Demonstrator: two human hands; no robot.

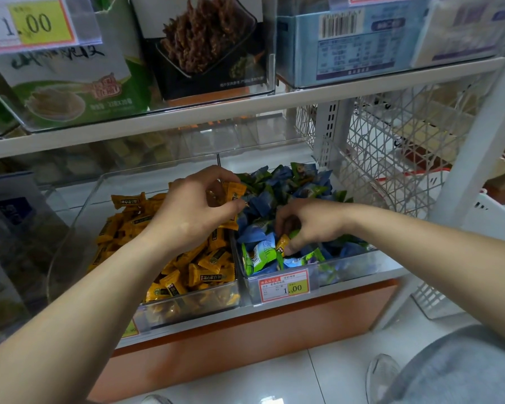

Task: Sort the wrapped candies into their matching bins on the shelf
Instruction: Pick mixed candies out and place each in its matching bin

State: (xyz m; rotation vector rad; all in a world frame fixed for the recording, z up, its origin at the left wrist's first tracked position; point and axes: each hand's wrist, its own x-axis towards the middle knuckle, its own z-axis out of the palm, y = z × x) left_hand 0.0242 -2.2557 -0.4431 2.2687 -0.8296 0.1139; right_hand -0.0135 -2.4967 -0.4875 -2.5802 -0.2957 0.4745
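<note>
Two clear bins stand side by side on the low shelf. The left bin (187, 300) holds many orange wrapped candies (204, 266). The right bin (347, 268) is filled with blue and green wrapped candies (286, 182). My left hand (193, 208) hovers over the divide between the bins, fingers closed on several orange candies (235, 192). My right hand (309, 223) is down in the right bin, thumb and fingers pinching one orange candy (282, 243) that lies among the blue and green ones.
A price tag (284, 284) is clipped to the right bin's front. The upper shelf (245, 107) with snack boxes overhangs the bins closely. A white mesh end panel (391, 158) and a white basket (490, 217) stand to the right. Below is tiled floor (274, 374).
</note>
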